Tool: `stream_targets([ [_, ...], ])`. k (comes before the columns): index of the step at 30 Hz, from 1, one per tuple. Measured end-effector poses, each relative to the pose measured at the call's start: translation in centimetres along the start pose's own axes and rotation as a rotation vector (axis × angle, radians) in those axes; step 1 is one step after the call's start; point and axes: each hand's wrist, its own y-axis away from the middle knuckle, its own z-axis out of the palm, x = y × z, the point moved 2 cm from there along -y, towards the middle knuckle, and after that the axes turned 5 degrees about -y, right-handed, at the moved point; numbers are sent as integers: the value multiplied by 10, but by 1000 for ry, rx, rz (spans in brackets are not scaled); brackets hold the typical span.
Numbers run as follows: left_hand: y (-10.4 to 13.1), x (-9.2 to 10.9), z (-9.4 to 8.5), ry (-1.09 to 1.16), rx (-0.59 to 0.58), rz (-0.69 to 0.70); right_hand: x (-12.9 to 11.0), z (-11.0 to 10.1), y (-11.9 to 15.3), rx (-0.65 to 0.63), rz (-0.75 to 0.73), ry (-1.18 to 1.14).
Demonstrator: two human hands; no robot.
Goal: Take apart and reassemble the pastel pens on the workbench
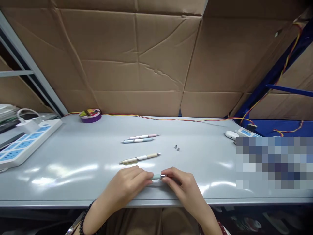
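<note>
Near the table's front edge, both my hands are on a light green pen (156, 177). My left hand (129, 182) is closed around its barrel, hiding most of it. With thumb and fingertips, my right hand (182, 184) pinches the silvery tip end. Just beyond my hands lies a cream-and-white pen (140, 159), its metal tip pointing right. Farther back, a blue-and-white pen (138, 141) and a pink-and-white pen (144, 136) lie close together. Two small grey cone-shaped pieces, a nearer cone (178, 149) and a farther cone (175, 147), sit to their right.
A roll of purple tape (90, 118) lies at the back left. On the left is a white power strip (34, 143) with a charger plugged in. A white computer mouse (231, 135) stands at the right. Thin red and yellow wires (158, 118) run along the cardboard wall (122, 71).
</note>
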Motion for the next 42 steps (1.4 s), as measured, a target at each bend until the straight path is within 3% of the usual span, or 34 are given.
stream_targets([
  [9,-2,11,3,-43,48,42,3,1,-7,-39,-50,202],
  [13,-6,11,1,56,18,-39,1,2,-4,-13,-16,126],
  [18,-5,5,1,110,-13,-132,0,0,-1,97,-89,-14],
  [21,-2,3,4,122,-65,-130,4,0,-3,114,-61,23],
  [25,0,3,5,154,-106,-135,4,2,-6,45,-43,197],
  [34,-2,0,2,180,12,-141,2,0,-1,86,-139,87],
  [39,-1,1,0,150,79,-68,2,4,-4,-50,-185,234],
  [42,-2,3,0,132,64,-33,-2,5,-4,-43,-172,290],
])
